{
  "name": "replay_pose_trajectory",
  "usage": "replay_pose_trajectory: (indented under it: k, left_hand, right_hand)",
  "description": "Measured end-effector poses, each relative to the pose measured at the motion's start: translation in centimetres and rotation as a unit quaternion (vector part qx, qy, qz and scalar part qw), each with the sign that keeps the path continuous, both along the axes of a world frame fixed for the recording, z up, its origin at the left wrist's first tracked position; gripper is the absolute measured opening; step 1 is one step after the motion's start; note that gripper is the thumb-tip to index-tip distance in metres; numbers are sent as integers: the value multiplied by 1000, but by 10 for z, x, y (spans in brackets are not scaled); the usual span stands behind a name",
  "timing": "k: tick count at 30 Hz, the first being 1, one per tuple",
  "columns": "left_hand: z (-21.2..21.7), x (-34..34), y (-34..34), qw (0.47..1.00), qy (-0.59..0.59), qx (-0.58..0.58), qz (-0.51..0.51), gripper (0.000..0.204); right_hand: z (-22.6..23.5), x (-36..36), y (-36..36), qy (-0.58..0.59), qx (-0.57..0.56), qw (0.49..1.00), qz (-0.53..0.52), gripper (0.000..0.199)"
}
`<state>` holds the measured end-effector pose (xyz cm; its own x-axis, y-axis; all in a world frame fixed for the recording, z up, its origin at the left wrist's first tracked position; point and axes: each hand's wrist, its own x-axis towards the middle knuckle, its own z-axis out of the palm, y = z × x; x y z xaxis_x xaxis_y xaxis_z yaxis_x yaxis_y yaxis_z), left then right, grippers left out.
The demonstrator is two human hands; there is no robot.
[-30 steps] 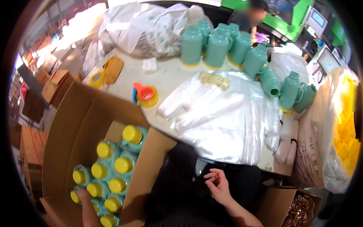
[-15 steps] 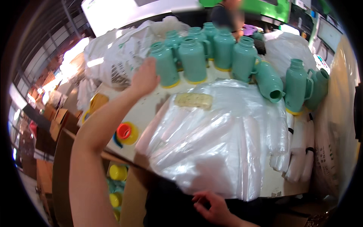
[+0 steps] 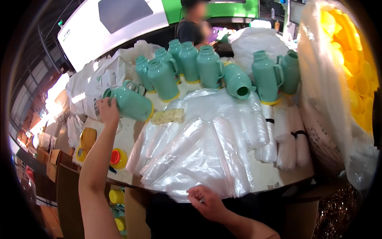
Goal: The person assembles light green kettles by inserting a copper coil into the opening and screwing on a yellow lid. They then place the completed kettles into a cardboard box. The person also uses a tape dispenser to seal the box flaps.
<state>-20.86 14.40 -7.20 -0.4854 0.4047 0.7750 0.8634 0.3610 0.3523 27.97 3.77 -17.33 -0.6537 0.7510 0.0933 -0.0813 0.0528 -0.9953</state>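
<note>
Left hand [image 3: 108,112] grips a tilted green thermos jug [image 3: 129,103] above the tabletop [image 3: 127,137] — right hand [image 3: 207,202] pinches the near edge of the clear plastic bags [image 3: 203,147].

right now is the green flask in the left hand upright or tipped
Tipped. The green flask lies nearly sideways in the left hand, its yellow base pointing right, lifted off the table.

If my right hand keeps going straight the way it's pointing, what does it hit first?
The right hand points up-left at the table edge and would meet the pile of clear plastic bags first; its fingertips look already at the pile's edge.
</note>
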Motion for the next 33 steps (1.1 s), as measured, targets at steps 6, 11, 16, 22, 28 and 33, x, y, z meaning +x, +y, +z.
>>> replay_pose_trajectory:
  k: [6,11,16,22,28,33]
  left_hand:
    - [108,106,-123,948,-197,58,-245,23]
    - [46,204,-233,868,-287,-84,-396,66]
    - [-98,362,-234,547,-636,-185,-512,90]
    - [-79,390,-222,504,-672,-238,-488,84]
    - [-81,387,-222,526,-653,-239,-489,81]
    - [-87,381,-232,534,-653,-217,-491,81]
  right_hand:
    - [11,25,14,82,-25,970,-229,15]
    - [18,71,-79,143,-63,987,-24,58]
    - [3,181,-176,-96,-22,986,-132,39]
    - [109,397,-143,-240,0,807,-539,13]
    - [61,433,-86,-469,65,749,-464,18]
    - [64,452,-89,-313,45,829,-461,12]
